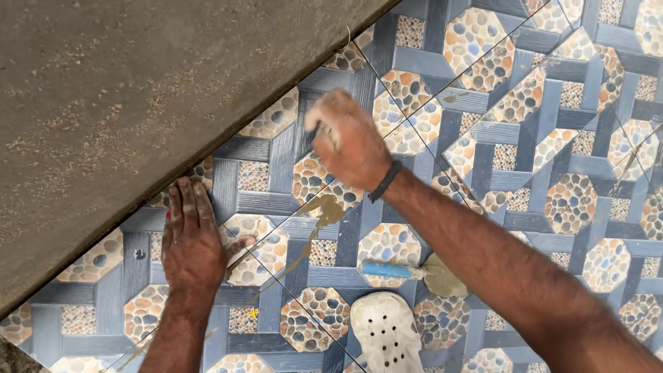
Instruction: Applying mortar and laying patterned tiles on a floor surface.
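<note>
Tiles (483,138), patterned in blue bands and pebbled octagons, are covering the floor from the lower left to the upper right, and both hands are working on them beside a grey cement slab (124,103) that is filling the upper left corner.

The left hand (190,238) is lying open and flat, palm down, on a tile just beside the slab's edge. Its fingers are pointing up toward the slab, the thumb is spreading out to the right, and the forearm is coming up from the bottom edge.

To its right, a smear of wet mortar (324,211) is sitting on the tiles, trailing down-left along a joint line.

The right hand (349,141) is hovering above the tiles near the slab's edge, curled into a loose fist around a small dark thing that is too blurred to name. A dark band (385,182) is circling its wrist. The arm is stretching in from the lower right corner, crossing over the tiles at a slant.

Under that arm, a trowel (414,271) is lying flat on the tiles, its blue handle pointing left and its blade, coated in mortar, pointing right. Just below it, a white perforated clog (387,331) is resting on the tiles at the bottom edge.

Further right, thin mortar streaks (628,162) are marking a joint between tiles.
</note>
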